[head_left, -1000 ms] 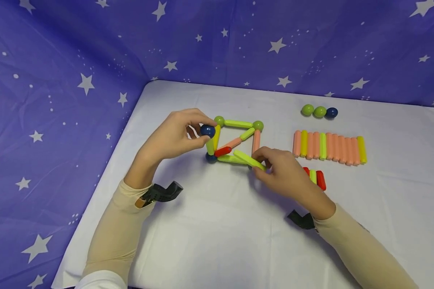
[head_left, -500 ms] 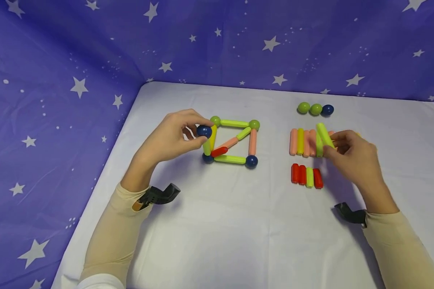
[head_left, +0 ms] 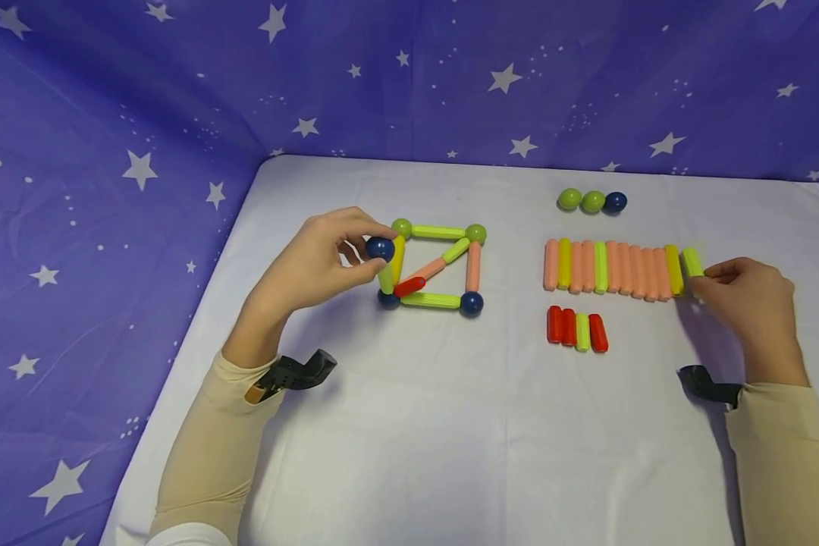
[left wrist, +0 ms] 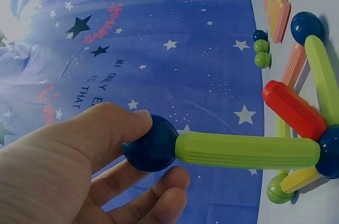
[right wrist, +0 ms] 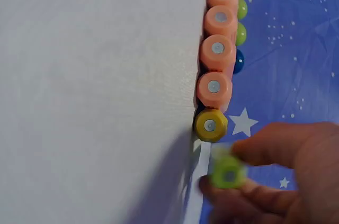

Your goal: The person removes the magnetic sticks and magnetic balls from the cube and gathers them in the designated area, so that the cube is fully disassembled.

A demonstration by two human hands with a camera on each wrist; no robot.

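Note:
My left hand [head_left: 321,254] pinches a dark blue ball [left wrist: 153,143] between thumb and fingers. That ball tops an upright lime green rod [left wrist: 246,150], whose lower end meets a blue corner ball [head_left: 389,298] of a flat square frame. Green, yellow and pink rods form the frame's sides, with green balls [head_left: 475,233] at its far corners. A diagonal of red [head_left: 410,287], pink and green short rods crosses it. My right hand [head_left: 747,299] holds another lime green rod [head_left: 692,262] by its near end, beside the yellow rod [right wrist: 211,125] that closes the long row.
A row of mostly pink rods [head_left: 624,267] lies on the right of the white cloth. In front of it are several short red and green rods [head_left: 569,326]. Two green balls and a blue ball [head_left: 615,202] sit behind. Starry purple fabric [head_left: 409,83] rises at the back and left.
My right hand has carried the lime green rod from beside the frame rightward to the end of the long row. My left hand keeps its hold on the blue ball.

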